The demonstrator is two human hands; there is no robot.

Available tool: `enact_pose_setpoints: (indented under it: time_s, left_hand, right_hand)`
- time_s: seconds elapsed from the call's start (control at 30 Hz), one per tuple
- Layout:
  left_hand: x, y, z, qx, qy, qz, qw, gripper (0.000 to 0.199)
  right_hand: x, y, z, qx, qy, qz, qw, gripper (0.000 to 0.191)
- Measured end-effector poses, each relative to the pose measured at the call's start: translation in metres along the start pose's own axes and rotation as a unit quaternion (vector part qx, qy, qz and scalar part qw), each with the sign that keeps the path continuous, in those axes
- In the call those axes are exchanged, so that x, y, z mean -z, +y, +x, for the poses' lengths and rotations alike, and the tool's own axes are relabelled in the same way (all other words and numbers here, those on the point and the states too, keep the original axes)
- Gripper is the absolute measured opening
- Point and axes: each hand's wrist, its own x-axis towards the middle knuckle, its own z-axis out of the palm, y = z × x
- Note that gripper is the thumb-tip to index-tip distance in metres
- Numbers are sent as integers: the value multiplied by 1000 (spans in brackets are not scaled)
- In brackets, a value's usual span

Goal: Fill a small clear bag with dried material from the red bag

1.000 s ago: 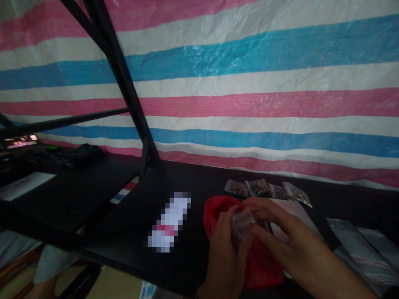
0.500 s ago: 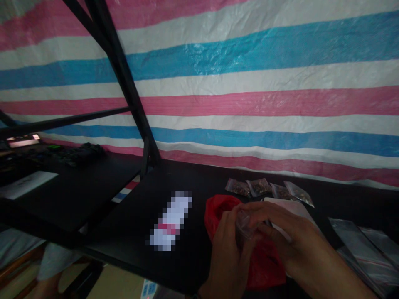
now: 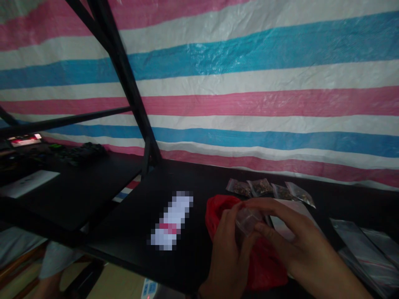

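Observation:
A small clear plastic bag (image 3: 247, 220) is held between both hands above a crumpled red plastic bag (image 3: 264, 265). My left hand (image 3: 229, 245) wraps its fingers round the clear bag from the left. From the right, my right hand (image 3: 289, 236) grips the same bag's top edge with thumb and fingers. What the clear bag contains is hidden by the fingers. Behind the hands lie several small filled zip bags (image 3: 260, 187) in a row. A pale flat object (image 3: 296, 207) lies partly beneath my right hand.
Flat clear zip bags (image 3: 361, 245) lie at the right. A blurred white-and-pink item (image 3: 173, 220) is on the black table (image 3: 124, 236). A black metal frame (image 3: 127, 87) stands left of centre before a striped sheet (image 3: 249, 99). Someone's leg (image 3: 57, 265) shows lower left.
The fingers of my right hand have shifted on the clear bag, and more of the bag shows between the hands. My left hand has stayed almost in place.

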Motion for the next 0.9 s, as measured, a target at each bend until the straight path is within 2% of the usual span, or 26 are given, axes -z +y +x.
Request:
enact_pose_setpoints:
  time_s: [0.1, 0.2, 0.27, 0.4, 0.63, 0.7, 0.9]
  left_hand:
    - [1, 4, 2, -6, 15, -6, 1000, 41]
    - [2, 7, 4, 5, 60, -2, 998, 36]
    - [3, 7, 6, 26, 85, -18, 996, 36]
    - [5, 7, 12, 77, 129, -51, 987, 45]
    - [13, 1, 25, 112, 186, -23, 976, 48]
    - [17, -3, 28, 115, 184, 4, 976, 49]
    - [25, -10, 30, 131, 150, 44, 979, 50]
  right_hand:
    - [0, 2, 2, -13, 64, 17, 998, 20]
    - [8, 10, -3, -27, 104, 23, 994, 26]
    - [17, 17, -11, -45, 67, -6, 997, 30]
    - [22, 21, -26, -82, -97, -42, 991, 34]
    - [-10, 8, -15, -129, -238, -2, 963, 31]
    - [-13, 10, -12, -135, -249, -20, 959, 30]
    - [-7, 25, -12, -144, -231, -86, 958, 31]
